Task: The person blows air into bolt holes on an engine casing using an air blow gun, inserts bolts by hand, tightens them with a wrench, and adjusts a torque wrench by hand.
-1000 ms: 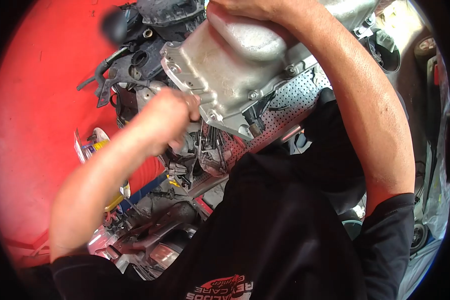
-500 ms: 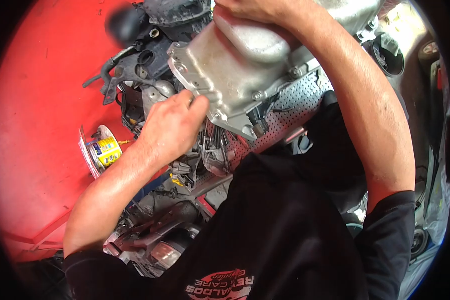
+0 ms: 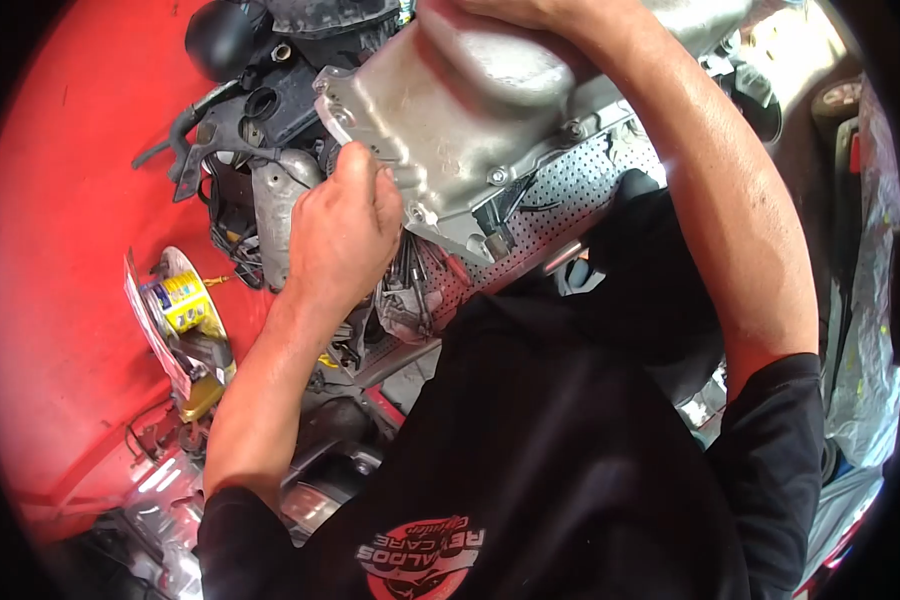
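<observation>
A silver-grey cast metal housing [image 3: 440, 120] with a bolted flange lies at the upper middle, on a perforated metal surface [image 3: 565, 190]. My left hand [image 3: 345, 220] is closed at the left edge of the flange, knuckles up and fingers curled; whatever it grips is hidden beneath the fingers. At the top edge of the picture, my right hand [image 3: 515, 8] lies against the top of the housing, its fingers mostly cut off or hidden. A black connector [image 3: 495, 225] sits by the housing's lower corner.
Black plastic parts and a hose [image 3: 185, 130] lie left of the housing on a red surface [image 3: 60, 250]. A spool-like item with a yellow label [image 3: 182, 300] is at the left. Small tools [image 3: 405, 285] lie below the housing. A dark bucket [image 3: 760, 110] stands at the right.
My left hand was blurred by motion, then its thumb and fingers came together at the flange; now it is closed and turned more upright. My right hand has stayed on the housing.
</observation>
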Action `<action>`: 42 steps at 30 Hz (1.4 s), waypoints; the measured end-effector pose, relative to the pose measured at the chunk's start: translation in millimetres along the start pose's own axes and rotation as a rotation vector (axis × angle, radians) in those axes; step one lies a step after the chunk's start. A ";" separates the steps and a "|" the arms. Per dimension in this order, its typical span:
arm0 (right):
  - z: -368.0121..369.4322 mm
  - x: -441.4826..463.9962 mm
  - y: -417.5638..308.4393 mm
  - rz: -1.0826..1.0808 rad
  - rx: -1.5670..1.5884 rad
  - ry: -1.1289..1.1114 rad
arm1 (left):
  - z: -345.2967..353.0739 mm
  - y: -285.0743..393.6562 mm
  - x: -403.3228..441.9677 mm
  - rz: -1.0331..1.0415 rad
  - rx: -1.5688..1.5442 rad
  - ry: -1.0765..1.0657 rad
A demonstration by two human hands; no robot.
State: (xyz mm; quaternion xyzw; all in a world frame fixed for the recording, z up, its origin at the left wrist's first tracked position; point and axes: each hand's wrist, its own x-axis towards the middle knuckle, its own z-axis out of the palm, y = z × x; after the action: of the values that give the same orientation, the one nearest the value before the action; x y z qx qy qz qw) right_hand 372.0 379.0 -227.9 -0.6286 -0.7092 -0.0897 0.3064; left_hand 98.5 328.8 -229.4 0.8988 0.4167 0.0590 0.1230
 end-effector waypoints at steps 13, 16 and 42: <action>3.0 2.9 -3.3 0.042 0.008 -0.050 | 12.5 4.8 -0.7 -0.045 -0.009 0.191; 2.4 0.7 -4.2 0.026 0.012 -0.010 | 11.0 5.2 -1.3 -0.016 0.020 0.179; 4.6 -6.3 -7.4 0.113 0.061 -0.089 | 16.2 9.2 -9.8 -0.043 -0.071 0.253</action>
State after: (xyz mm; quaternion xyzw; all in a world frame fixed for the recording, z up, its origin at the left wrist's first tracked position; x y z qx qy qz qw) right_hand 363.7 374.6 -233.1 -0.6613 -0.6879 -0.0225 0.2984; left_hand 102.3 312.8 -242.5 0.8701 0.4456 0.1841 0.1025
